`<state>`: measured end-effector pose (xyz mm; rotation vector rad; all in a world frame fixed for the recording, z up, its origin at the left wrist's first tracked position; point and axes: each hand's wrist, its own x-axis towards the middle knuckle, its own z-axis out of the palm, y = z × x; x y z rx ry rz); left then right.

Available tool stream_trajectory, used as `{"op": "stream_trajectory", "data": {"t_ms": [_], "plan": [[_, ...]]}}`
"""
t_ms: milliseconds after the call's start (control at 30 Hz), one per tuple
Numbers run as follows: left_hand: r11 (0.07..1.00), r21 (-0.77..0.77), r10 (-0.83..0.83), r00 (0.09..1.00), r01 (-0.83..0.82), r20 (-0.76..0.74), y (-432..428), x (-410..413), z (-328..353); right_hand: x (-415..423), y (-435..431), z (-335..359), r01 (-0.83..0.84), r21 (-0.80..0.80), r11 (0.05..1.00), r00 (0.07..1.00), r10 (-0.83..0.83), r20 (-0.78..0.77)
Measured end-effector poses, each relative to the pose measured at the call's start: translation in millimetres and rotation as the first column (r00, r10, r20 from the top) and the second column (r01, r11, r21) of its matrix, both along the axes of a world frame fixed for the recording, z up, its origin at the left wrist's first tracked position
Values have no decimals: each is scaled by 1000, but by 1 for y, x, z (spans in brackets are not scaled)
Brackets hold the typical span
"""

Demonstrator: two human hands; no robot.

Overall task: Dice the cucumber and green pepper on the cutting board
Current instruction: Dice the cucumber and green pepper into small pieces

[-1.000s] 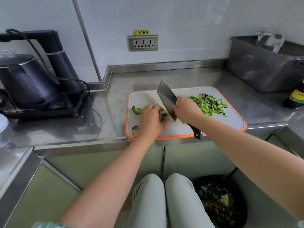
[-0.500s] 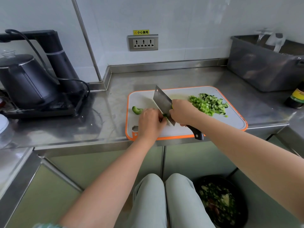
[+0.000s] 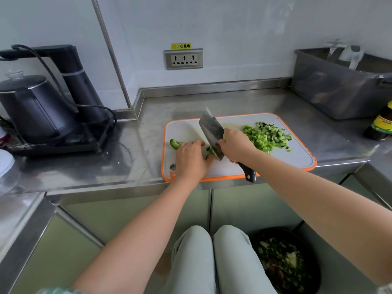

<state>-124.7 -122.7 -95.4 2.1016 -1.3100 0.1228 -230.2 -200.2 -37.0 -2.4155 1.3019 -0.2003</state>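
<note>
A white cutting board (image 3: 297, 160) with an orange rim lies on the steel counter. My right hand (image 3: 237, 145) grips the handle of a cleaver (image 3: 212, 132), its blade angled down onto the board. My left hand (image 3: 191, 160) lies with curled fingers over green pepper strips (image 3: 209, 150) right beside the blade; most of the pepper is hidden under the hand. A curved pepper piece (image 3: 175, 143) lies just left of that hand. A pile of diced cucumber and pepper (image 3: 267, 137) sits on the board's right part.
A black kettle (image 3: 31, 107) on its base with a cord stands at the left. A grey metal tub (image 3: 339, 85) and a dark bottle (image 3: 381, 124) are at the right. A bin with scraps (image 3: 286, 262) sits on the floor by my knees.
The cleaver dropped onto the pepper half a second ago and has since lifted slightly and tilted. My left hand stayed over the pepper, shifting very little.
</note>
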Motion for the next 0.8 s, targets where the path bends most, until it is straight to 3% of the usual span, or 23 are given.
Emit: {"op": "stream_trajectory", "data": {"t_ms": [133, 533, 800], "plan": [[1000, 21, -8, 997, 9, -82, -2, 2, 2, -5, 0, 14, -66, -59, 996, 998, 66, 3], [1000, 9, 13, 999, -13, -52, -3, 3, -1, -4, 5, 20, -186, -129, 974, 963, 154, -223], [1000, 30, 8, 999, -6, -46, -3, 1, 3, 2, 3, 19, -173, -60, 983, 960, 155, -232]]}}
